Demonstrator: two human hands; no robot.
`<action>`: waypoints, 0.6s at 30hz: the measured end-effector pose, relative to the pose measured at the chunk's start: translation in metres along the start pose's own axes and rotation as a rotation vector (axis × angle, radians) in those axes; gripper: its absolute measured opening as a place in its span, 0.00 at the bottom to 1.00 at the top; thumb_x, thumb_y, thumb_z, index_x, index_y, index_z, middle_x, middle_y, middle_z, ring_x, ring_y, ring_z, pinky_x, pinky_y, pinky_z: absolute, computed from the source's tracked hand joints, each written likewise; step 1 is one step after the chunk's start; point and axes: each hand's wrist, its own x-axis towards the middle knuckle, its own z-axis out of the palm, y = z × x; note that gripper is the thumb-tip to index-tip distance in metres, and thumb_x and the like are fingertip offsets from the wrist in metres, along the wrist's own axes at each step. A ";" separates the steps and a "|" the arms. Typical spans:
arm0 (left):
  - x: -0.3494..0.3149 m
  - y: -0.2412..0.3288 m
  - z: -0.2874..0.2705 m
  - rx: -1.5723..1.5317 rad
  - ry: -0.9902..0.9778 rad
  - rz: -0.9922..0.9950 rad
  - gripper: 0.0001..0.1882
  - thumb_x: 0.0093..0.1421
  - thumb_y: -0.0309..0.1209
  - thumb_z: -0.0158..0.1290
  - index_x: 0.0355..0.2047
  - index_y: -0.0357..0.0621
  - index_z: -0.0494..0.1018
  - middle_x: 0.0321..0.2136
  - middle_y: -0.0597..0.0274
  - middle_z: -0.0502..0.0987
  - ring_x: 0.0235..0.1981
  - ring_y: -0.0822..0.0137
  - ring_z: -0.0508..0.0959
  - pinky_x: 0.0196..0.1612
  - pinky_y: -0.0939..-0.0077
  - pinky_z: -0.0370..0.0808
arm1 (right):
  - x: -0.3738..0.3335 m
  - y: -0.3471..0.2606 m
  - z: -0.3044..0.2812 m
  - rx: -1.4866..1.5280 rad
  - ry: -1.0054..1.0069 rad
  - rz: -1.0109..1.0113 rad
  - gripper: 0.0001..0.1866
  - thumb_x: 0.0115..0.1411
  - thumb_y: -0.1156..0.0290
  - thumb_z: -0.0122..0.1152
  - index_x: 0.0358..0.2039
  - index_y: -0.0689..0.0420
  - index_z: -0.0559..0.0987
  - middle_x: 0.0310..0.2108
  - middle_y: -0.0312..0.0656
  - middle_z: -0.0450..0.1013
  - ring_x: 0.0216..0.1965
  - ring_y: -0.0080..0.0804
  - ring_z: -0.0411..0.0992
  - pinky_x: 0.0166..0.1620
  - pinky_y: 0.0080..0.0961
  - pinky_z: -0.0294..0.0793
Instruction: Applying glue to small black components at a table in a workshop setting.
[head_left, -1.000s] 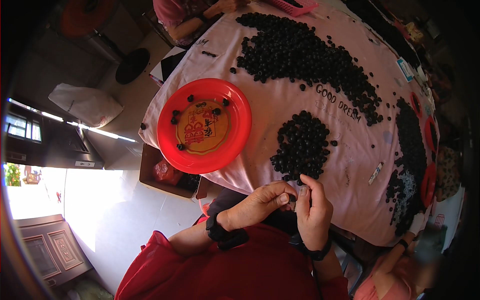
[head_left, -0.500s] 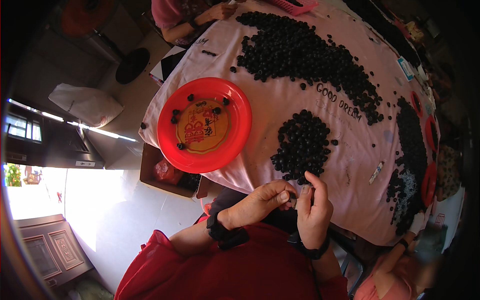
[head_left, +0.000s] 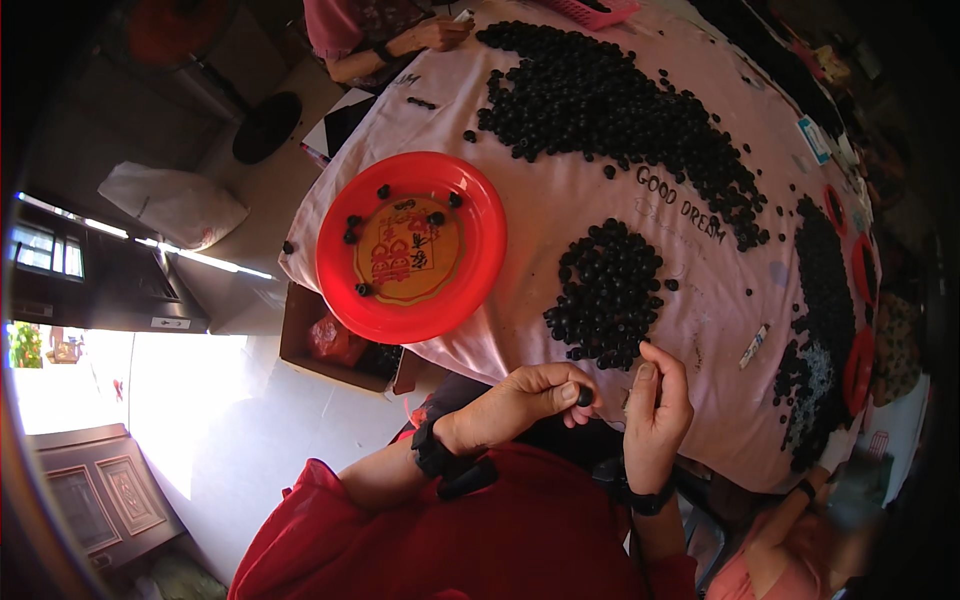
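Between the thumb and fingers of my left hand (head_left: pixel 525 402) is a small black round piece (head_left: pixel 585 396), just beyond the table's near edge. A little to its right my right hand (head_left: pixel 657 410) is raised, thumb and index finger close together; what they hold, if anything, I cannot make out. Just beyond both hands lies a small heap of black round pieces (head_left: pixel 605 290) on the pink cloth (head_left: pixel 500 345). To the left a red plate (head_left: pixel 337 290) with a gold centre carries several of the same pieces, spread apart.
A larger black heap (head_left: pixel 610 100) spreads across the far side, another dark heap (head_left: pixel 825 290) at the right with red plates (head_left: pixel 857 370). Co-workers' hands show at far left (head_left: pixel 440 35) and lower right (head_left: pixel 835 450). A cardboard box (head_left: pixel 300 345) stands below the table's left edge.
My right hand has moved right, away from my left hand. The black piece in my left hand now shows more fully. The far co-worker's hand has shifted slightly.
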 end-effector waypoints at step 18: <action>0.002 -0.003 -0.003 -0.011 0.008 0.033 0.16 0.73 0.39 0.44 0.49 0.40 0.74 0.37 0.70 0.76 0.38 0.80 0.74 0.41 0.84 0.72 | -0.008 -0.010 0.002 0.236 -0.346 0.038 0.05 0.65 0.77 0.58 0.40 0.61 0.73 0.27 0.39 0.76 0.25 0.19 0.74 0.28 0.18 0.72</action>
